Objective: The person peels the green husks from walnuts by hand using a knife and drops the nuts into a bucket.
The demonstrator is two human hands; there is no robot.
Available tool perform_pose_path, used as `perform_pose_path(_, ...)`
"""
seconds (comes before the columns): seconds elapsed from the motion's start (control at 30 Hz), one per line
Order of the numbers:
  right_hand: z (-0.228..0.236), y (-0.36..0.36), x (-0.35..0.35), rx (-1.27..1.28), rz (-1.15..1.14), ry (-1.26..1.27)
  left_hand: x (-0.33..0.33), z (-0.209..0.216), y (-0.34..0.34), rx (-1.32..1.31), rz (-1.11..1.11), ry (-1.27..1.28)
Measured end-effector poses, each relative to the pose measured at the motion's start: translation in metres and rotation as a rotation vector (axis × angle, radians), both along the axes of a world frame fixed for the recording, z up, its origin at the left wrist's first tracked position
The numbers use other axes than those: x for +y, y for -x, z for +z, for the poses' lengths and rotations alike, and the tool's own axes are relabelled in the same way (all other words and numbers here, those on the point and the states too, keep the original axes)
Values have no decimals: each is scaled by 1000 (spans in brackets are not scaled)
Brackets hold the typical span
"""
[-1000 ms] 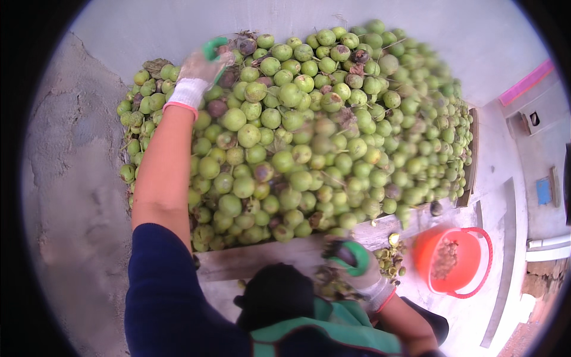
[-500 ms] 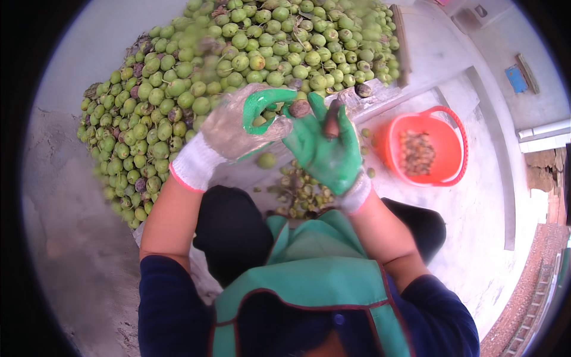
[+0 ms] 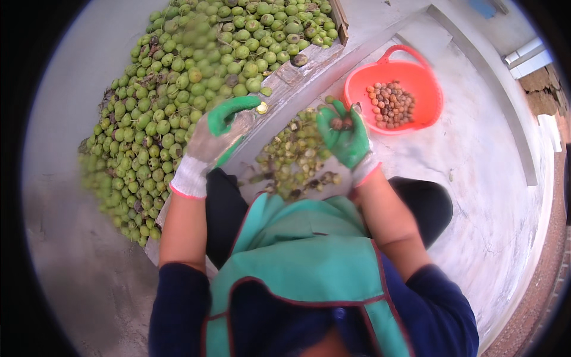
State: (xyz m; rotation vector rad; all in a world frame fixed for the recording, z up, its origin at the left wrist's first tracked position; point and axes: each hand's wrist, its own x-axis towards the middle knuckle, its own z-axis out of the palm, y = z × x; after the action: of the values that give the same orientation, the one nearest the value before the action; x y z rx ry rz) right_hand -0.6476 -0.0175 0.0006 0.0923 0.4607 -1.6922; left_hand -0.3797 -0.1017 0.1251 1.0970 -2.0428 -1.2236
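At the fingertips of my left hand (image 3: 229, 128), in a green-coated glove, is a small pale-centred piece of husk (image 3: 262, 107). My right hand (image 3: 348, 140), gloved the same way, curls palm-up around brown walnuts (image 3: 341, 123). A dark, thin thing (image 3: 357, 108) shows by its fingertips, too blurred to name. Cut green husks (image 3: 291, 154) lie scattered on the floor between my hands and my knees. Beyond my right hand stands a red bucket (image 3: 425, 98) with many husked brown walnuts (image 3: 392, 104) inside.
A large heap of green-husked walnuts (image 3: 160, 128) spreads from the far side down to my left, some darkened. A wooden board (image 3: 340, 21) borders its far right end. A low ledge (image 3: 315, 71) runs beside the heap. Pale pipes (image 3: 526, 58) are at the far right.
My hands have moved apart, the left one now with a husk piece at its fingertips. The right hand has turned and holds walnuts. The view has shifted, bringing more husks into sight.
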Motion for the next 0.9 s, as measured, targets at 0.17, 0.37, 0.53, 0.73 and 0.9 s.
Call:
perform_pose_path(0.17, -8, 120, -31, 552, -382, -248, 0, 11, -55, 163, 224, -131)
perform_pose_path(0.37, 16, 130, -28, 1261, -180, -461, 11, 16, -127, 283, 608, -79)
perform_pose_path(0.53, -43, 35, -33, 1521, 35, -462, 2, 23, -157, -51, 342, -82)
perform_pose_path(0.73, -98, -40, -46, 1777, 217, -239, 5, -95, -65, -1149, -507, -360)
perform_pose_path(0.9, -60, -69, -23, 1975, 492, -390, 74, -290, -88, -1416, -337, -374)
